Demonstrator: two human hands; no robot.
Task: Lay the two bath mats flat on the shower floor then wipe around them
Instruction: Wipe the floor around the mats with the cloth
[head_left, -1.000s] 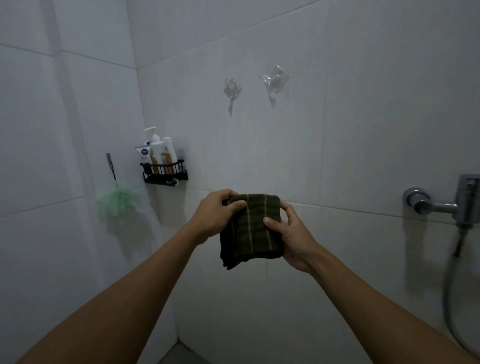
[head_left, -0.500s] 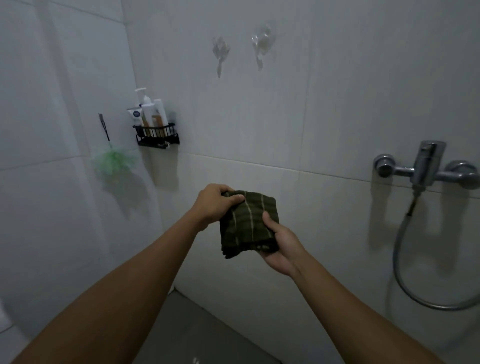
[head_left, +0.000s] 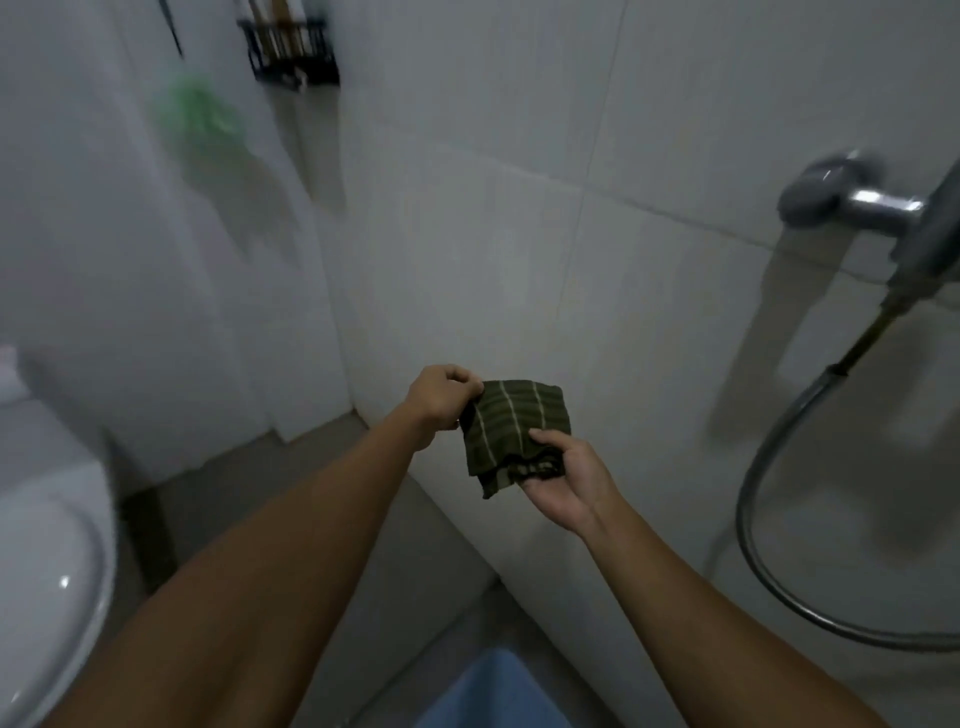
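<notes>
Dark green terry with pale stripes: that is the cloth (head_left: 511, 434) we hold folded between both hands, at chest height in front of the white wall tiles (head_left: 467, 260). Our left hand (head_left: 439, 397) pinches its upper corner at about ten o'clock, thumb and fingers curled tight on the edge. Our right hand (head_left: 563, 480) sits at five o'clock under the lower edge, palm up, thumb pressed on top and fingers curled beneath the loose layers. So the cloth's long axis runs on the diagonal from upper left to lower right, stretched between the two grips, and both hands are equally close to it.

The grey floor (head_left: 249, 467) lies well below, towards six and seven o'clock. A blue patch (head_left: 498, 691) shows at the bottom edge (we cannot tell whether it is a mat or clothing, and no mat is plainly laid out in view). We judge that the cloth is for the wiping, so the coming move is down to the floor.

A toilet (head_left: 47, 571) sits at eight o'clock, the shower hose (head_left: 769, 519) at three, a black caddy (head_left: 291, 52) and green pouf (head_left: 200, 111) at eleven.
</notes>
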